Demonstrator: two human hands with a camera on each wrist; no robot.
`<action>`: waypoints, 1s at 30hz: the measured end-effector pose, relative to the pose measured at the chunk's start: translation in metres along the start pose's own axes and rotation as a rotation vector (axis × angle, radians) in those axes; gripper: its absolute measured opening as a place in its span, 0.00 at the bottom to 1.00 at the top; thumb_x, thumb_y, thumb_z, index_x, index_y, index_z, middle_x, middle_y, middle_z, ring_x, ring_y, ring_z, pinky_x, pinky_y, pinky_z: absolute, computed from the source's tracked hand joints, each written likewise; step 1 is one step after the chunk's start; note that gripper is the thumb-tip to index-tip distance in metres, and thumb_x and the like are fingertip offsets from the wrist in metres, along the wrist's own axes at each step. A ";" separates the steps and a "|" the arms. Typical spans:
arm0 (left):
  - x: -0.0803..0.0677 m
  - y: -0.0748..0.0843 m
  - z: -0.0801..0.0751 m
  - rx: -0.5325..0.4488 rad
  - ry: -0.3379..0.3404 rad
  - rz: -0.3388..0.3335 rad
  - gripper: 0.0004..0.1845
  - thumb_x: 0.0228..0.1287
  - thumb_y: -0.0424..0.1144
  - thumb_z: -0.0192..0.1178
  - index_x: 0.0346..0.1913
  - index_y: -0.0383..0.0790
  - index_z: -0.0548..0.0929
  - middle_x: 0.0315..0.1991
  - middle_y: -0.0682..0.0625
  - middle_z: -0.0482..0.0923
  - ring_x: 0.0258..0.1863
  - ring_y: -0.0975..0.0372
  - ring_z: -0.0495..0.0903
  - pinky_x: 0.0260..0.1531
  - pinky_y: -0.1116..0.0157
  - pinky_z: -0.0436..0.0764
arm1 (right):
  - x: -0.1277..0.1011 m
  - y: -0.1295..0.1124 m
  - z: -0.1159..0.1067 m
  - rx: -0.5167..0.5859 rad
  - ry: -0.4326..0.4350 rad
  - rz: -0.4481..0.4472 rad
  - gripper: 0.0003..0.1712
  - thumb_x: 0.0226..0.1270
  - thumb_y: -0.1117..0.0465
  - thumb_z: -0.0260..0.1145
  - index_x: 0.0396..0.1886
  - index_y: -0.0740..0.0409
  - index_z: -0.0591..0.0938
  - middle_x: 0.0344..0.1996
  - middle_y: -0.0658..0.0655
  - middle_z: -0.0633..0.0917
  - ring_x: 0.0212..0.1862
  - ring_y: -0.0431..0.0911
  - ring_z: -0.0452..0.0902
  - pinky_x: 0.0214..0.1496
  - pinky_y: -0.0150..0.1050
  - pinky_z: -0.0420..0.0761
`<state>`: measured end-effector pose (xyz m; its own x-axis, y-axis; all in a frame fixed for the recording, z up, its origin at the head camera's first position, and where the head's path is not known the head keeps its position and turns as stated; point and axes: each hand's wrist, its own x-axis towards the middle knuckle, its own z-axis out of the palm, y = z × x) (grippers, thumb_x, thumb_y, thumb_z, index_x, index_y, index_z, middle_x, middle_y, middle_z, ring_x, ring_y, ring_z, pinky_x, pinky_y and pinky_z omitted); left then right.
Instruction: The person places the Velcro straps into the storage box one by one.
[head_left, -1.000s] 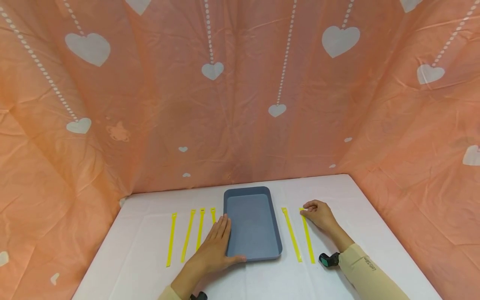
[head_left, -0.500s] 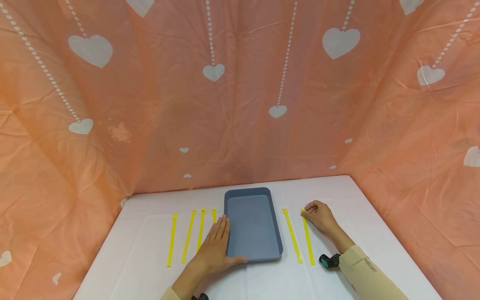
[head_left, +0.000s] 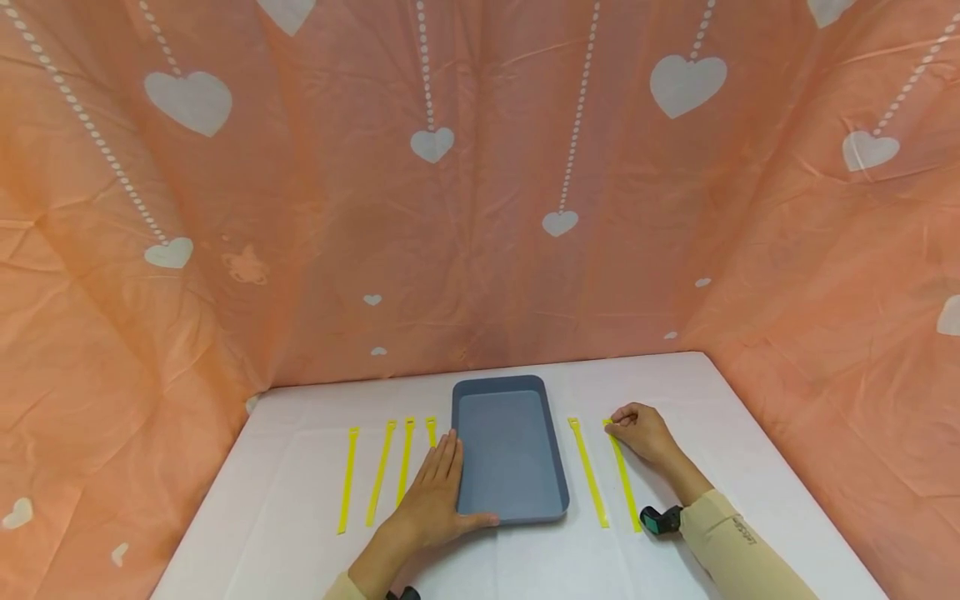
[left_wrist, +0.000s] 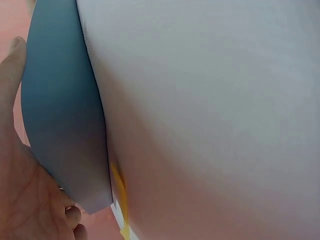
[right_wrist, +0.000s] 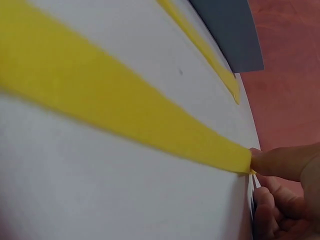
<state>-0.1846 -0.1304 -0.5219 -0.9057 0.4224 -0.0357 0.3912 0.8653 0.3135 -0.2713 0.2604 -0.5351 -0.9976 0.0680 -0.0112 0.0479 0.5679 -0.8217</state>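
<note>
Broadly, I see a white table (head_left: 300, 517) hemmed by an orange heart-print backdrop (head_left: 480, 208), with a grey tray (head_left: 506, 446) at its middle. My left hand (head_left: 435, 500) lies flat with straight fingers along the tray's left wall, thumb against its near edge, bracing it and holding nothing. Four yellow ties (head_left: 378, 471) lie left of the tray, one partly under that hand; two lie right. My right hand (head_left: 637, 432), fingers curled, pinches the far tip of the outermost right tie (head_left: 624, 479), which lies on the table apart from the tray. I judge this the pickup step; next calls for lifting that tip cleanly.
</note>
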 end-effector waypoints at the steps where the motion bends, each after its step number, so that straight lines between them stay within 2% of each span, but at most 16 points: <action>1: 0.000 0.000 0.000 0.001 -0.001 -0.002 0.73 0.59 0.82 0.62 0.85 0.26 0.49 0.88 0.34 0.38 0.87 0.44 0.41 0.85 0.46 0.49 | 0.000 0.000 0.000 -0.004 -0.004 0.005 0.12 0.68 0.65 0.76 0.43 0.70 0.84 0.32 0.57 0.81 0.36 0.46 0.74 0.37 0.34 0.74; 7: 0.000 -0.001 0.002 0.003 0.001 -0.007 0.73 0.59 0.82 0.61 0.85 0.27 0.48 0.88 0.34 0.38 0.87 0.44 0.40 0.85 0.45 0.49 | 0.004 -0.001 0.003 -0.022 -0.012 0.034 0.13 0.68 0.65 0.76 0.44 0.70 0.84 0.32 0.57 0.79 0.37 0.48 0.73 0.39 0.38 0.74; 18: 0.001 -0.002 0.002 -0.010 -0.011 -0.014 0.73 0.58 0.82 0.62 0.86 0.28 0.47 0.88 0.35 0.37 0.88 0.45 0.40 0.85 0.46 0.49 | 0.002 -0.001 0.002 0.004 -0.029 0.028 0.09 0.69 0.66 0.75 0.39 0.68 0.84 0.31 0.56 0.81 0.36 0.47 0.74 0.38 0.36 0.75; 25: 0.001 -0.001 0.002 -0.003 -0.008 -0.004 0.73 0.59 0.83 0.61 0.86 0.28 0.47 0.88 0.34 0.37 0.88 0.45 0.40 0.85 0.45 0.49 | 0.000 0.001 -0.008 0.020 -0.036 0.038 0.09 0.70 0.63 0.75 0.41 0.67 0.87 0.35 0.57 0.86 0.38 0.47 0.77 0.39 0.36 0.77; 30: 0.002 -0.001 0.002 0.007 -0.007 -0.004 0.73 0.59 0.83 0.61 0.86 0.28 0.47 0.88 0.34 0.38 0.88 0.45 0.40 0.85 0.46 0.50 | 0.000 0.000 -0.017 0.073 -0.067 0.061 0.09 0.73 0.63 0.74 0.43 0.66 0.86 0.35 0.55 0.88 0.37 0.46 0.81 0.36 0.37 0.80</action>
<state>-0.1862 -0.1302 -0.5247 -0.9061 0.4207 -0.0440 0.3886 0.8690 0.3064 -0.2700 0.2741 -0.5257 -0.9942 0.0439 -0.0986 0.1073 0.5032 -0.8575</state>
